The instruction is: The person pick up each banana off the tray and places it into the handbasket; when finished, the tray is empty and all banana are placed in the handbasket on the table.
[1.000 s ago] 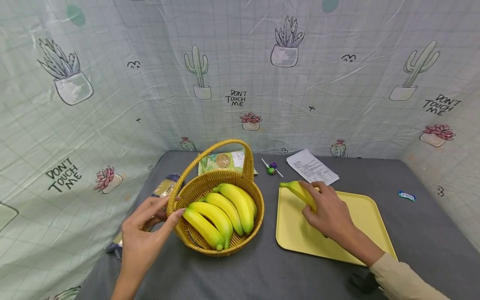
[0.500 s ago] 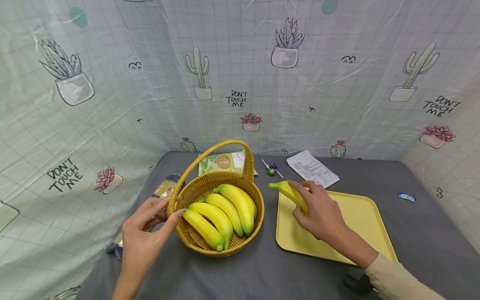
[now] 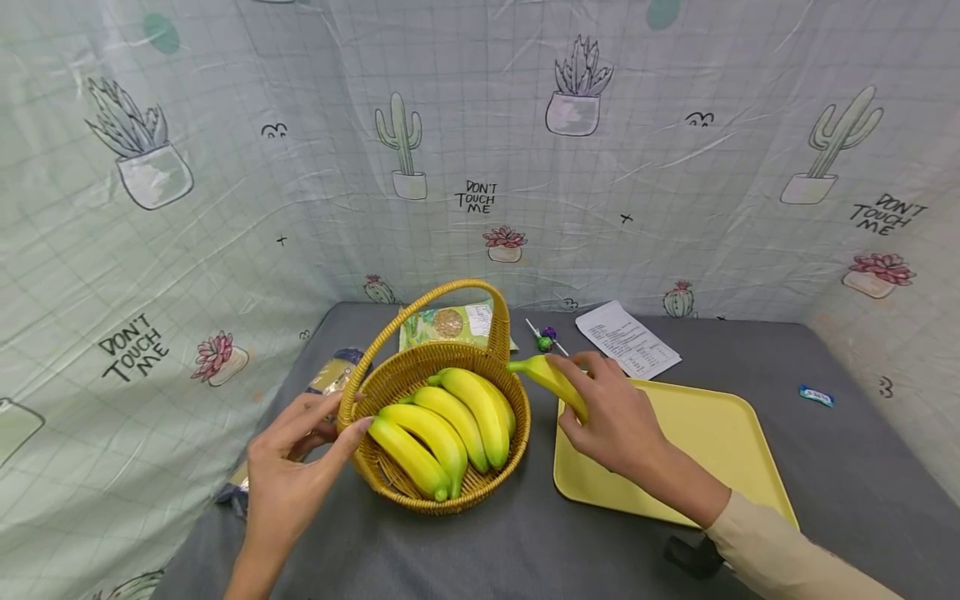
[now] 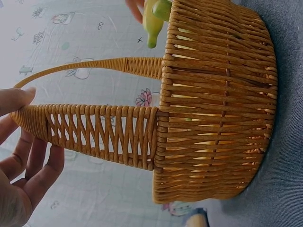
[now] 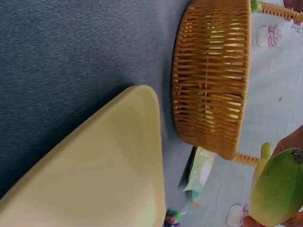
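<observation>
Right hand [image 3: 611, 421] — fingers curled round a single yellow banana with a greenish tip [image 3: 547, 379], held in the air above the gap between a round woven wicker basket with an arched handle [image 3: 491, 479] and a flat pale-yellow rectangular tray with rounded corners [image 3: 712, 433]; the banana's tip points toward the basket and lies just beside its right rim, though whether it touches the rim cannot be told. In the right wrist view the blunt green end of the banana [image 5: 277, 196] shows at the lower right corner, with the tray [image 5: 109, 175] below and the basket [image 5: 210, 78] beyond it. Left hand [image 3: 288, 475] — fingers nearly straight and spread, fingertips resting on the basket's left rim by the base of the handle; the left wrist view shows the hand [image 4: 21, 161] open beside the handle's woven band [image 4: 94, 135]. Inside the basket: a bunch of four yellow bananas [image 3: 442, 429], lying side by side. All stands on a dark grey cloth-covered table [image 3: 525, 542]. Behind the basket: a green printed snack packet [image 3: 442, 325]; right of it, a small green and purple lollipop [image 3: 545, 340] and a white printed paper sheet [image 3: 626, 337]. A small blue wrapped item [image 3: 815, 395] lies well apart at the right.
</observation>
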Tool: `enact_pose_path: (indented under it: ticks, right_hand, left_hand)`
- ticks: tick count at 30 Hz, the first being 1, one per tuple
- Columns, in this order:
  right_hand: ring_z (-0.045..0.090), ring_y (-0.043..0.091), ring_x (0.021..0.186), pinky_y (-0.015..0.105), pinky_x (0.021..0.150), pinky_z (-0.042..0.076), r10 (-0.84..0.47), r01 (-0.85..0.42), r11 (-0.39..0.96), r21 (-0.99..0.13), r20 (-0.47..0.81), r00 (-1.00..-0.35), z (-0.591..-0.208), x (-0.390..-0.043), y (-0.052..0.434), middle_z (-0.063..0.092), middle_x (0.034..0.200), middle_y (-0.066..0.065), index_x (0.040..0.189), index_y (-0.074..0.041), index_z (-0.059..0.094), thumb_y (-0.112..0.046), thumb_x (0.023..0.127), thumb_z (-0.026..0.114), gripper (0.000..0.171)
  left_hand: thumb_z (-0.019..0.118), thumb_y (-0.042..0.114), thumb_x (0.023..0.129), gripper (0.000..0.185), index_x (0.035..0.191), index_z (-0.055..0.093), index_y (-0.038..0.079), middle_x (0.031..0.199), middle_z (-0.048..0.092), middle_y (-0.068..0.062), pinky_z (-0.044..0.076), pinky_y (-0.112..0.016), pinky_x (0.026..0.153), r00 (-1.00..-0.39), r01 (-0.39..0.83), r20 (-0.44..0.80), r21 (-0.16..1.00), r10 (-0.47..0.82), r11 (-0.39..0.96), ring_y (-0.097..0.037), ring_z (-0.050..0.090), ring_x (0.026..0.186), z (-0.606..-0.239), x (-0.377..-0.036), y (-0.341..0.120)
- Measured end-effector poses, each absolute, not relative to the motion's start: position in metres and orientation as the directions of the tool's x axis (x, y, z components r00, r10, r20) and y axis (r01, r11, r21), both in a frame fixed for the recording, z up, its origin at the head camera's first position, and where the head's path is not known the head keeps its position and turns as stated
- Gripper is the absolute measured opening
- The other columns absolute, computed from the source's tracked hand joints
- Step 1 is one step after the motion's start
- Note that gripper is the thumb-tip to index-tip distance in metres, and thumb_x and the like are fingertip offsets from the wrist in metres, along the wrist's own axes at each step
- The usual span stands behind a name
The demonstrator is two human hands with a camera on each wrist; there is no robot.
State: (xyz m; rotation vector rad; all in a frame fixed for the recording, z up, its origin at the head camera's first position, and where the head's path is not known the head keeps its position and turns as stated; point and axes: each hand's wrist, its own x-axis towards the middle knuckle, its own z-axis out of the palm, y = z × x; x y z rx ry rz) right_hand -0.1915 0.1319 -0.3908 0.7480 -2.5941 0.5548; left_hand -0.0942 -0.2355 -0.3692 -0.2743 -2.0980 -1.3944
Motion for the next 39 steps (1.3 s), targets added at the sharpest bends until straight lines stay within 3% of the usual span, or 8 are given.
enact_pose_path:
  ticks: [10, 17, 26, 39]
  right_hand:
    - [0.052, 0.025, 0.092, 0.027, 0.045, 0.038, -0.483, -0.634, 0.741, -0.220, 0.481, -0.731, -0.382, -0.191, 0.106, 0.060, 0.128, 0.009, 0.150, -0.019, 0.061, -0.010, 0.085, 0.071, 0.067]
    - [0.053, 0.025, 0.097, 0.027, 0.049, 0.042, -0.527, -0.673, 0.713, -0.199, 0.480, -0.701, -0.376, -0.192, 0.083, 0.060, 0.127, 0.008, 0.150, -0.019, 0.062, -0.012, 0.085, 0.072, 0.066]
    - [0.053, 0.024, 0.097, 0.026, 0.044, 0.039, -0.566, -0.710, 0.687, -0.155, 0.498, -0.657, -0.366, -0.193, 0.052, 0.059, 0.128, 0.007, 0.150, -0.021, 0.061, -0.010, 0.085, 0.069, 0.066]
    - [0.054, 0.026, 0.103, 0.030, 0.048, 0.046, -0.588, -0.722, 0.670, -0.171, 0.471, -0.657, -0.368, -0.191, 0.019, 0.059, 0.133, 0.009, 0.151, -0.021, 0.059, -0.013, 0.088, 0.071, 0.064]
  left_hand:
    - [0.083, -0.011, 0.086, 0.048, 0.128, 0.078, 0.009, 0.109, 0.073, -0.010, 0.063, -0.027, 0.077, -0.798, 0.489, 0.584, 0.771, -0.147, 0.408, -0.019, 0.069, 0.075, -0.371, -0.097, -0.237]
    - [0.083, -0.011, 0.087, 0.047, 0.129, 0.077, 0.009, 0.110, 0.073, -0.007, 0.063, -0.027, 0.076, -0.805, 0.485, 0.576, 0.777, -0.142, 0.401, -0.020, 0.069, 0.075, -0.370, -0.096, -0.238]
    - [0.083, -0.009, 0.087, 0.045, 0.128, 0.078, 0.008, 0.109, 0.073, -0.004, 0.063, -0.027, 0.077, -0.806, 0.485, 0.576, 0.775, -0.137, 0.405, -0.020, 0.069, 0.076, -0.370, -0.096, -0.238]
    - [0.084, -0.010, 0.086, 0.048, 0.129, 0.077, 0.010, 0.109, 0.074, -0.007, 0.063, -0.027, 0.077, -0.803, 0.487, 0.579, 0.775, -0.143, 0.403, -0.019, 0.070, 0.076, -0.370, -0.096, -0.237]
